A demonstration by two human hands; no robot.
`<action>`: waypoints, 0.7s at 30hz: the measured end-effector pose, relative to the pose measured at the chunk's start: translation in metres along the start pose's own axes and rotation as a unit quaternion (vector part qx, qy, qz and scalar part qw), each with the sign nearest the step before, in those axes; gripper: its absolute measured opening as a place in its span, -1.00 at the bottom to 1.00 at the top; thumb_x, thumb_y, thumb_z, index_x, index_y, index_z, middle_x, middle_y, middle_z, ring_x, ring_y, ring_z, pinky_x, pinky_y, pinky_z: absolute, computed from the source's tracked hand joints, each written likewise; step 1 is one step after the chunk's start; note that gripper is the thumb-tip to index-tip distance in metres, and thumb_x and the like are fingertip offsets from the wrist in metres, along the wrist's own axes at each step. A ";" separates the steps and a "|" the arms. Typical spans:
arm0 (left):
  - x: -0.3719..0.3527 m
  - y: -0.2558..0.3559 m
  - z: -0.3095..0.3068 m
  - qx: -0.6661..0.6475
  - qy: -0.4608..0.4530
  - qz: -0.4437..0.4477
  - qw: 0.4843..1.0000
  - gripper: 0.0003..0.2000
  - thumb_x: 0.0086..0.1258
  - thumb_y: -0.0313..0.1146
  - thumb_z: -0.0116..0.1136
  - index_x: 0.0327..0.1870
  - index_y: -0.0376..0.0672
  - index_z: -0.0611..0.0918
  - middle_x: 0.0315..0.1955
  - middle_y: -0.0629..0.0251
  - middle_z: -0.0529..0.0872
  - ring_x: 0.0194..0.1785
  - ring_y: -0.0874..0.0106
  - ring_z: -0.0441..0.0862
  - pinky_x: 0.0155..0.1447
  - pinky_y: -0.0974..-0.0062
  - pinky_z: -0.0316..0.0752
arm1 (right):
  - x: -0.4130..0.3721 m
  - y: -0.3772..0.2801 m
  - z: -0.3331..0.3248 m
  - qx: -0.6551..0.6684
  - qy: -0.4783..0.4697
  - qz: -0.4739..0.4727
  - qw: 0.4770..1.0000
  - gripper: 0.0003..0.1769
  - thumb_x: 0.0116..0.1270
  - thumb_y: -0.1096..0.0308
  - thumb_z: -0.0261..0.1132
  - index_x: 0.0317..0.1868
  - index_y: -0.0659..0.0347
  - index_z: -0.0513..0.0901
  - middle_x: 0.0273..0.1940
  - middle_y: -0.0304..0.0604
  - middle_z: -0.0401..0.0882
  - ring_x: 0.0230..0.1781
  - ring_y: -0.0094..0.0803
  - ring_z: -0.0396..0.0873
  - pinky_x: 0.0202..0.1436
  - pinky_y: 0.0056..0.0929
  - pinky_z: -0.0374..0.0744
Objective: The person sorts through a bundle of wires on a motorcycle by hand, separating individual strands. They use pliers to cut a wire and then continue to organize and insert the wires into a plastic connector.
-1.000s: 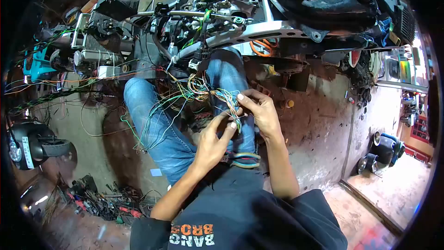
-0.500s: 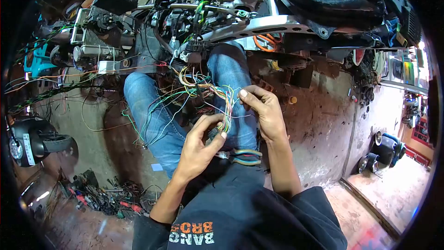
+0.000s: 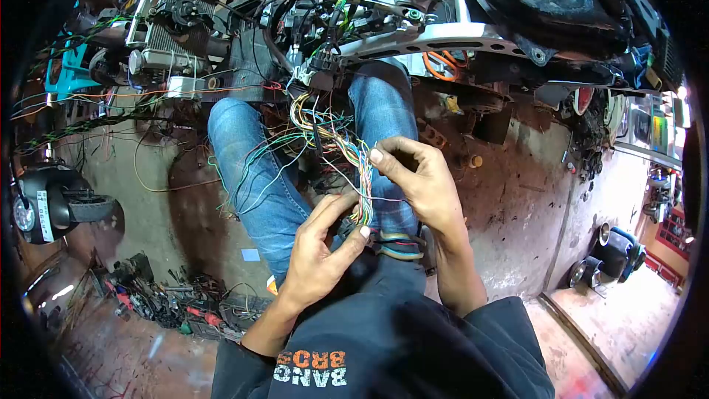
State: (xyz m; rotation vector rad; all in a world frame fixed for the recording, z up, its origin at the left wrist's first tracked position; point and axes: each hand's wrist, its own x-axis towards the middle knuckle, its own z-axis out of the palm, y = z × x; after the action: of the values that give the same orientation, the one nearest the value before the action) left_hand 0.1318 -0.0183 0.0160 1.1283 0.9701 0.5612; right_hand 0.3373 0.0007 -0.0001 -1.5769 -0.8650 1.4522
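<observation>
A bundle of many-coloured wires (image 3: 365, 186) hangs over my lap, running down from the vehicle's wiring between my knees. My left hand (image 3: 319, 253) is closed round its lower part, thumb and fingers pinching the wires. Higher up, the thumb and fingertips of my right hand (image 3: 427, 186) are closed on the upper part of the bundle. One purple wire sticks out sideways toward my right palm. Loose green wires (image 3: 269, 155) trail across my jeans on the left. What lies behind my left fingers is hidden.
In front stands a partly dismantled motorcycle with a silver frame rail (image 3: 458, 32). A radiator (image 3: 177, 41) sits at its left, with wires stretched leftward. Tools (image 3: 177, 299) lie piled on the floor at lower left. A wheel (image 3: 92, 209) stands at far left.
My right thumb and fingers have moved left and slightly down onto the wires. My left hand still grips the lower bundle, a little lower. The surroundings have shifted right in view.
</observation>
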 end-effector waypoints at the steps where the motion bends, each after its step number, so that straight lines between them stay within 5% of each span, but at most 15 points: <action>1: -0.001 0.001 -0.001 0.003 -0.002 -0.004 1.000 -0.51 0.46 -0.49 0.35 0.36 -0.49 0.54 0.05 0.18 0.59 0.20 0.40 0.53 0.39 0.45 0.37 | -0.001 0.001 0.000 -0.013 0.005 -0.009 1.000 -0.68 0.53 0.22 0.44 -0.12 0.40 0.76 -0.35 -0.40 0.64 -0.27 -0.71 0.46 -0.19 -0.57 0.48; 4: -0.002 0.005 -0.001 0.016 0.000 0.003 1.000 -0.51 0.46 -0.49 0.36 0.35 -0.49 0.55 0.06 0.17 0.60 0.18 0.40 0.55 0.37 0.46 0.38 | -0.005 -0.001 0.000 -0.054 0.009 -0.021 0.998 -0.70 0.52 0.25 0.44 -0.14 0.39 0.76 -0.36 -0.39 0.64 -0.28 -0.71 0.48 -0.20 -0.55 0.49; 15: 0.008 0.021 -0.012 0.139 -0.020 0.037 0.989 -0.55 0.43 -0.50 0.33 0.31 -0.48 0.60 0.00 0.16 0.62 0.07 0.41 0.56 0.19 0.53 0.43 | -0.002 0.004 -0.010 0.112 -0.003 -0.009 0.994 -0.72 0.57 0.22 0.39 -0.07 0.31 0.76 -0.29 -0.44 0.60 -0.25 -0.72 0.41 -0.16 -0.60 0.40; 21: 0.005 0.008 -0.018 0.017 -0.006 0.011 1.000 -0.59 0.45 -0.55 0.25 0.31 -0.44 0.59 0.01 0.14 0.60 0.14 0.36 0.56 0.30 0.47 0.42 | -0.010 0.005 -0.005 0.149 0.014 -0.022 0.988 -0.74 0.56 0.29 0.39 -0.05 0.38 0.74 -0.20 -0.31 0.68 -0.10 -0.62 0.57 0.09 -0.55 0.51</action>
State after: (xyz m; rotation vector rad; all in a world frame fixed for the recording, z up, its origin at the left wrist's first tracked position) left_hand 0.1198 -0.0026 0.0191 1.1730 0.9605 0.5572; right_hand 0.3408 -0.0113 0.0002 -1.3426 -0.6280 1.4492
